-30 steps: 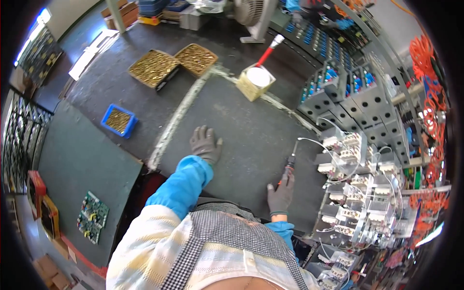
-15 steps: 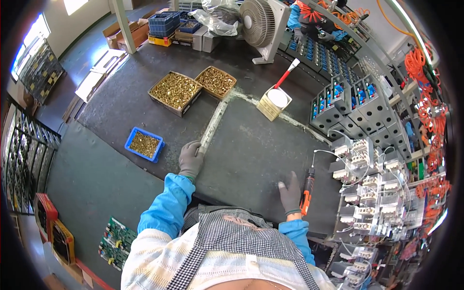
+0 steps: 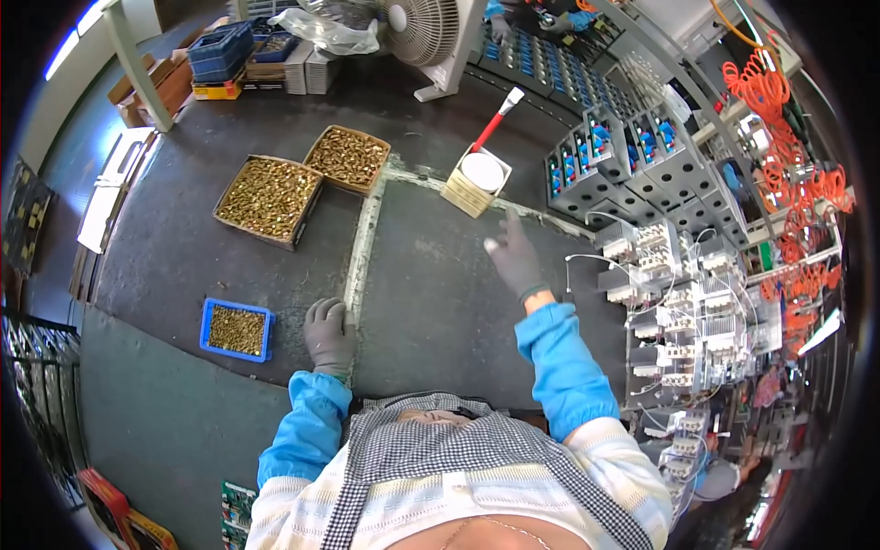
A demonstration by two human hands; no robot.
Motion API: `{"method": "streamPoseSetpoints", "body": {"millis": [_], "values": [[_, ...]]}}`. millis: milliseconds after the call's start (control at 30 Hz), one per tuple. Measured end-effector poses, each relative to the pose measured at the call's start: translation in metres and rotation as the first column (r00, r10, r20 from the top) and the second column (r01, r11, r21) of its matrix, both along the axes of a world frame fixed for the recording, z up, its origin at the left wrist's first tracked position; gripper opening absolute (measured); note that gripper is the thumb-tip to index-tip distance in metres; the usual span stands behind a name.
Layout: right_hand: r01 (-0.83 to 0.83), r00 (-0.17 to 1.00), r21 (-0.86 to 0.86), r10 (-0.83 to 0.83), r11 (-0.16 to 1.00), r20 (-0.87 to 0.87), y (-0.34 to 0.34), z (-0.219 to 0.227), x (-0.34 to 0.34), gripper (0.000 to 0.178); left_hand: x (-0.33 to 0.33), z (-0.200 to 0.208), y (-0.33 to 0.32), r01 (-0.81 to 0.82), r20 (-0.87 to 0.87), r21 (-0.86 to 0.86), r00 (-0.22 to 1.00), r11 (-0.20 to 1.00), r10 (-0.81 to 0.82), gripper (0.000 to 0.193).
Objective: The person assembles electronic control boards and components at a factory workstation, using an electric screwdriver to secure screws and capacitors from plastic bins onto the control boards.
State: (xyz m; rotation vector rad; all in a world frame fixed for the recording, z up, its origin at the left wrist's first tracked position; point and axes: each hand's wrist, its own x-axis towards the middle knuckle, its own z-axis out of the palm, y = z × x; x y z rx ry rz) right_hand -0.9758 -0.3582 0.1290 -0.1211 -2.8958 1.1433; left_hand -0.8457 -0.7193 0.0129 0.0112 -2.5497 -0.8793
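Head view looks down on a big dark desk (image 3: 431, 302) with both gloved hands over it. Off to the side of the right hand (image 3: 513, 259) stands a tall frame of grey and white parts (image 3: 687, 302) with thin wires. Far ahead of both hands sits a white fan (image 3: 423, 32).

Ahead of the left hand (image 3: 328, 332) are two flat brown boxes (image 3: 269, 199) full of small gold bits. They look heavy when full. The gold bits look hard and tiny, and would slip away easily.

Just ahead of the right hand is a small tan box (image 3: 474, 186) with a white round lid on top, and a red-handled brush (image 3: 497, 119) sticks up from it. That box looks light and stiff. Its flat sides look like the best place to grab. The brush is thin and light, and its red handle is the spot to pinch.

Close beside the left hand is a little blue tray (image 3: 236, 329) of gold bits.

The left hand lies flat on the desk, holding nothing. The right hand is up in the air, fingers spread loose, holding nothing.
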Motion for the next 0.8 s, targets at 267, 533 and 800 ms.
{"method": "streamPoseSetpoints", "body": {"millis": [267, 533, 800], "values": [[-0.056, 0.956, 0.368, 0.156, 0.928, -0.248, 0.002, -0.031, -0.071, 0.062, -0.003, 0.005, 0.003, -0.067, 0.046, -0.055, 0.997, 0.996, 0.069, 0.015], [-0.053, 0.972, 0.541, 0.168, 0.839, -0.166, 0.008, -0.042, -0.095, 0.031, -0.004, 0.012, 0.01, -0.063, -0.01, -0.128, 0.998, 0.99, 0.063, 0.013], [0.005, 0.987, 0.444, 0.065, 0.896, -0.144, 0.014, -0.025, -0.12, 0.032, -0.01, 0.011, 0.008, -0.092, -0.014, -0.132, 0.996, 0.987, 0.091, 0.015]]}}
